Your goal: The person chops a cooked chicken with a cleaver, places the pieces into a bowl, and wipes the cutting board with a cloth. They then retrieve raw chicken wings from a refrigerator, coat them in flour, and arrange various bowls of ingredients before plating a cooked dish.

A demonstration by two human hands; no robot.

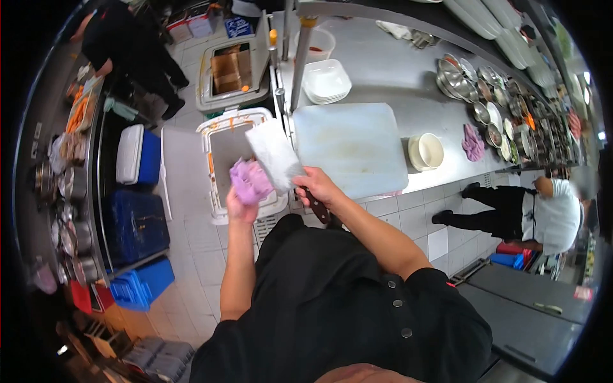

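My right hand (pixel 317 188) is wrapped round the dark wooden handle of a cleaver (pixel 274 152), its broad blade angled up and to the left. A bunched purple cloth (pixel 251 180) is gripped in my left hand (pixel 242 207), right beside the lower part of the blade. Both hands are in front of my body, over the near side of an uncovered white bin (pixel 205 142) with a grey inside. To the right of the blade, a large whitish cutting board (pixel 351 143) lies on the steel counter.
Stacked white square dishes (pixel 326 79) and a cream round container (pixel 426 152) flank the board. Metal bowls (pixel 454 80) and another purple cloth (pixel 472 142) sit farther right. A second bin (pixel 203 89) holds a cardboard box. One person (pixel 128 51) stands upper left, another (pixel 549 214) at right.
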